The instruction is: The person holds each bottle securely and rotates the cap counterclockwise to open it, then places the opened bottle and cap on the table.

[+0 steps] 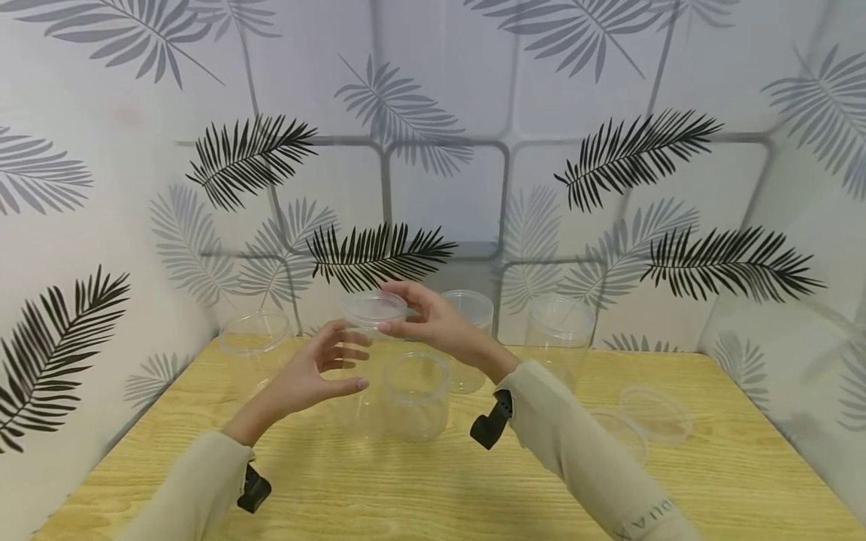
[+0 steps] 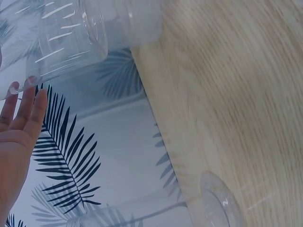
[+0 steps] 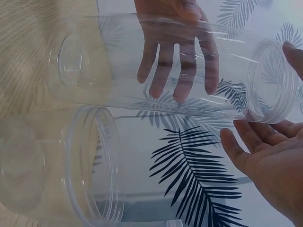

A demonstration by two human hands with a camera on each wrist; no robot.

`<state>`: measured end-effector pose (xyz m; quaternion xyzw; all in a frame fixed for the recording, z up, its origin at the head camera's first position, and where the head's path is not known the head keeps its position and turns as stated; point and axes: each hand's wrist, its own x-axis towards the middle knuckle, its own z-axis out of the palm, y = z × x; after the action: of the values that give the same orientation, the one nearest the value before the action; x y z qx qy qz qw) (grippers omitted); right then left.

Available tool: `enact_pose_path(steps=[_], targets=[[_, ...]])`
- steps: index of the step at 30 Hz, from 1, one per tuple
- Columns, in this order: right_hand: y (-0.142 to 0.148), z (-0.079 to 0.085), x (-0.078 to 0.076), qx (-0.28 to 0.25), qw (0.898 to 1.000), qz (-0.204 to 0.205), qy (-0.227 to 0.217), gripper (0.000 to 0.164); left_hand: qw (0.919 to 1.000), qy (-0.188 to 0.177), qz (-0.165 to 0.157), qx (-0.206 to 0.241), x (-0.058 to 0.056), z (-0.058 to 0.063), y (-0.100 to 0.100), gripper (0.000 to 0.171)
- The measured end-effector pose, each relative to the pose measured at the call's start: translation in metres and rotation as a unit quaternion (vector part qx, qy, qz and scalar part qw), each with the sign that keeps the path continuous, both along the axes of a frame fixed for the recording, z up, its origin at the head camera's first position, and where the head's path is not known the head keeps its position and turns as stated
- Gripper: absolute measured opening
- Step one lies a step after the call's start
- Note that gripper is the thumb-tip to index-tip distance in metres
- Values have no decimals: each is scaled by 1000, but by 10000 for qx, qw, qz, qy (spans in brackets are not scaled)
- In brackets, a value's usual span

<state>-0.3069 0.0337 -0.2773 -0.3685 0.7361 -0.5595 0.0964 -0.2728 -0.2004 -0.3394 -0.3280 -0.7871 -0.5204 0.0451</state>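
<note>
A tall clear plastic jar [image 1: 365, 406] stands upright among the other jars. At its mouth, my right hand [image 1: 443, 323] pinches a clear lid [image 1: 374, 308] between thumb and fingers. Alongside the jar's upper wall is my left hand [image 1: 314, 372], fingers spread and nearly straight. Those fingers [image 3: 182, 75] show through the clear wall in the right wrist view. A shorter jar [image 1: 417, 402], its mouth uncovered, stands just right of the tall one. In the left wrist view, the left fingertips [image 2: 29, 81] are right at the jar's edge.
Another clear jar [image 1: 253, 334] stands at the back left. Behind the right hand is a lidded jar [image 1: 470, 308], with a taller jar [image 1: 561, 323] farther right. Two clear lids, one of them the round lid [image 1: 656, 415], lie on the wooden table [image 1: 379, 496]. A patterned wall [image 1: 446, 203] rises behind.
</note>
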Motion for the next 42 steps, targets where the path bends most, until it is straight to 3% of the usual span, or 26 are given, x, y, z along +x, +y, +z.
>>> enact_pose_path(steps=[8, 19, 26, 35, 42], targets=[[15, -5, 11, -102, 9997, 165, -130, 63, 9984, -358, -428, -27, 5, -7, 18, 54], [44, -12, 22, -216, 9992, -58, -329, 64, 9961, -443, -757, 9, 7, -12, 47, 75], [65, -16, 26, -391, 9981, -59, -483, 66, 9938, -567, -937, 186, 4, -17, 68, 69], [91, -20, 25, -411, 9977, -257, -469, 66, 9949, -621, -741, 282, 1, -16, 96, 72], [103, -19, 26, -406, 9977, -443, -311, 65, 9956, -708, -565, 257, 12, 2, 112, 75]])
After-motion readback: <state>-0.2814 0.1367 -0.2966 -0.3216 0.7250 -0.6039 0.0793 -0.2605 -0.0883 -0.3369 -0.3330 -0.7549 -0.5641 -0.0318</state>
